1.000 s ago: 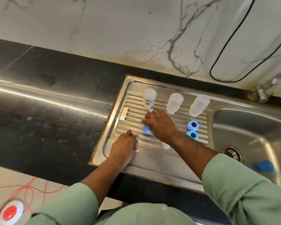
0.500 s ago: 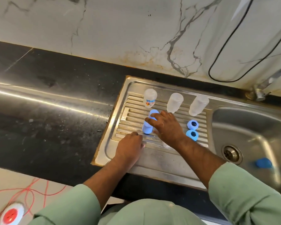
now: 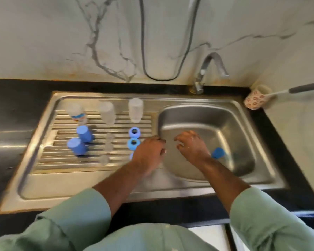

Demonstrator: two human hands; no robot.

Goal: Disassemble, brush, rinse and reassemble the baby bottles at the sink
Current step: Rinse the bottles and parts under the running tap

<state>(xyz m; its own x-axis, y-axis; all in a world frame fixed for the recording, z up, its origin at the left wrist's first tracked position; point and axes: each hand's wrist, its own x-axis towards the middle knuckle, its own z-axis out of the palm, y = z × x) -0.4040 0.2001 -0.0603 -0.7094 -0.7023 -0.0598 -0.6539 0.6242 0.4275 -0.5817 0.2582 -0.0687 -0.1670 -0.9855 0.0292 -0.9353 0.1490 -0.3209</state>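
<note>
Nearest: green sleeves (image 3: 65,230), both forearms reaching over the front lip of the steel sink (image 3: 170,189).

L hand (image 3: 149,153) sits at the edge between drainboard (image 3: 49,134) & basin (image 3: 234,127), fingers curled under; can't tell if it's got anything. R hand (image 3: 190,145) hovers over the basin, fingers loosely bent, wet-looking, holding nothing.

Just right of the R wrist, a blue cap (image 3: 218,153) lies in the basin — likely next pick. Risk: wet fingers + smooth plastic = slips, skids toward the drain.

By the L knuckles: two blue collar rings (image 3: 134,137), one behind the other. L hand is almost touching the nearer; a careless sweep could knock it into the basin.

Mid drainboard: clear teats (image 3: 108,142), blurry, hard to count. Two more blue caps (image 3: 81,140) further left.

Back row: three bottle bodies (image 3: 108,113) standing upside down on the ribs; they look tippy, a bump would topple them.

Far: tap (image 3: 209,69), patterned cup (image 3: 255,99) with brush handle (image 3: 297,88) sticking out on the tabletop (image 3: 11,98).
</note>
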